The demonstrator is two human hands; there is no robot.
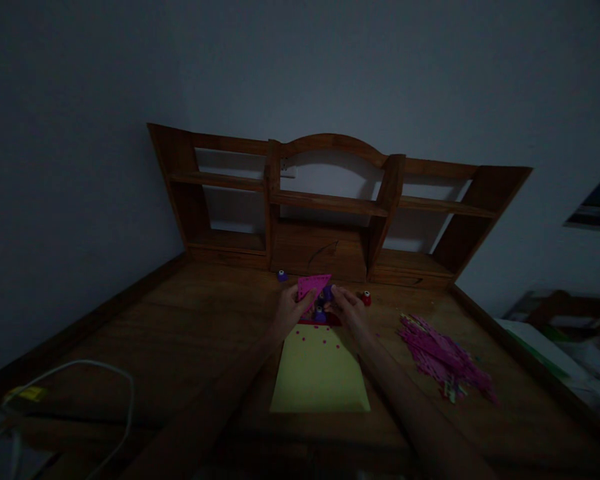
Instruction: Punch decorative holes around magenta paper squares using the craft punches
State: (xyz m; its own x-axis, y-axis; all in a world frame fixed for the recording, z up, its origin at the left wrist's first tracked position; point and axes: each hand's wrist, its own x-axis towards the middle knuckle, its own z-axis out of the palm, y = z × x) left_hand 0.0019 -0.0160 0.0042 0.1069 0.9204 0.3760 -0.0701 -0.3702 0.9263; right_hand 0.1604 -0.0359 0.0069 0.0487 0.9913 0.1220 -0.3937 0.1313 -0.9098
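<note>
My left hand (291, 309) pinches a bright pink sheet of paper (315, 283) with a row of small holes along its upper edge. My right hand (349, 308) is closed around a small purple craft punch (328, 292) at the paper's right side. Below the hands, another purple punch (320, 313) stands by a dark red surface (333, 321). A pale yellow sheet (320, 377) lies nearer to me, with several tiny pink paper dots (325, 341) on its far part. The dim light blurs the fine detail between my fingers.
A purple punch (281, 275) stands at the back, and a red punch (366, 298) stands right of my hand. Pink paper strips (443, 353) are heaped on the right. A wooden shelf unit (330, 200) borders the desk's back. A white cable (130, 400) loops at front left.
</note>
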